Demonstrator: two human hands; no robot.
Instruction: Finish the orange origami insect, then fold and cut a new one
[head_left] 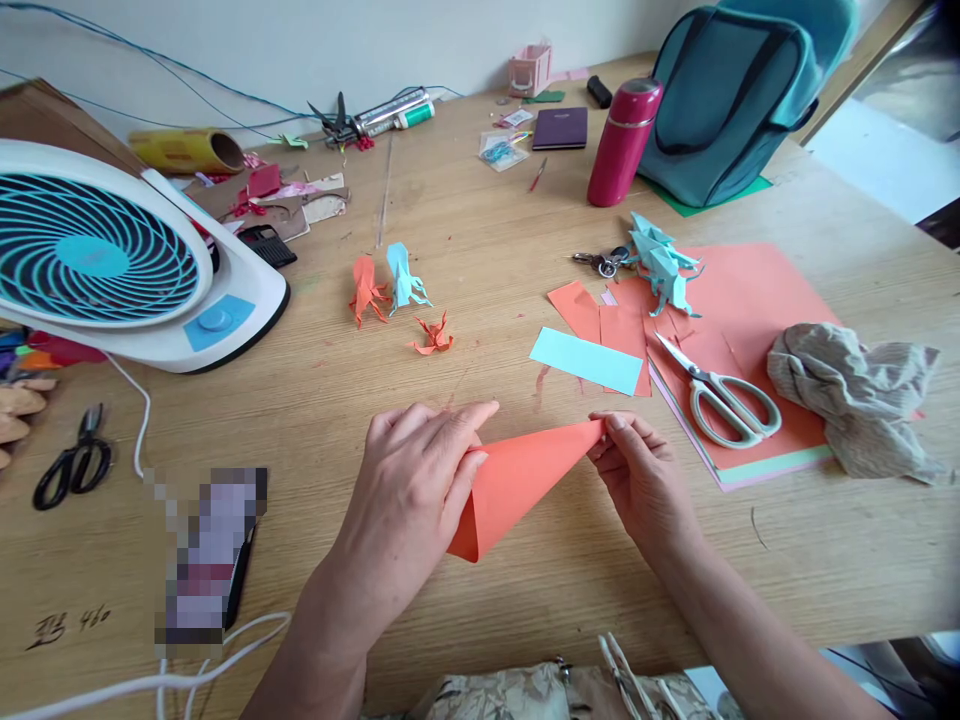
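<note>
Holding folded orange paper [525,478] at 5 o'clock | pinching its tip in right hand [641,465], clasping its other end in left hand [420,475] with fingers close together | at 12, pink basket [530,71], contents too distant to tell | cropped at 9, white fan [94,257]

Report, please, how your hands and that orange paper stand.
Left hand on wide end, right hand pinching narrow tip. Orange paper bent over, held between them. Scissors lie beyond right hand.
</note>
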